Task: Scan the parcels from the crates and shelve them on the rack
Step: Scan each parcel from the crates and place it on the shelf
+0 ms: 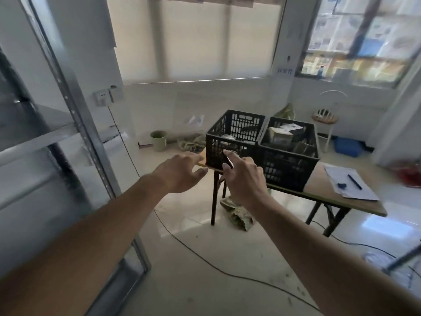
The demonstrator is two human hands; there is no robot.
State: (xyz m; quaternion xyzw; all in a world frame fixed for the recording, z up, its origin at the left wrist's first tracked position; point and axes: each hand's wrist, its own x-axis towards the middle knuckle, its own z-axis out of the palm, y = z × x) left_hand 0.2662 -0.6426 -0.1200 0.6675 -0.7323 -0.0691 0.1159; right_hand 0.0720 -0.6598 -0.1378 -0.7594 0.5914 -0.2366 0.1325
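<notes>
Parcels (282,135) sat in two black crates (262,147) on the table (319,181). Her left hand (180,172) reached out open and empty; her right hand (243,176) pinched a small dark scanner (227,159). Best to lift one parcel clear first.

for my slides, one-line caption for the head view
Both hands reach toward two black crates of parcels, right holding a dark object.
</notes>
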